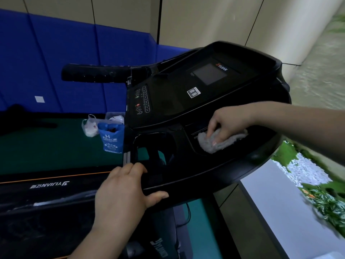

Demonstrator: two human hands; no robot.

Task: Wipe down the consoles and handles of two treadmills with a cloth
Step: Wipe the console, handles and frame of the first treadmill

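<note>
A black treadmill console (168, 101) with a dark screen (210, 73) and rows of buttons (142, 100) fills the middle of the view. My right hand (226, 123) grips a grey cloth (218, 142) and presses it into the right tray recess of the console. My left hand (127, 189) grips the console's near edge, fingers on top beside the cup holder opening (155, 144), thumb along the rim. A black handle (93, 72) sticks out to the left of the console.
A blue plastic bag (111, 137) and a white bag (90, 126) stand on the green floor behind the console. Another treadmill's black deck (48, 186) lies at lower left. Blue wall padding (56, 53) is behind; a window with plants (317, 193) is at right.
</note>
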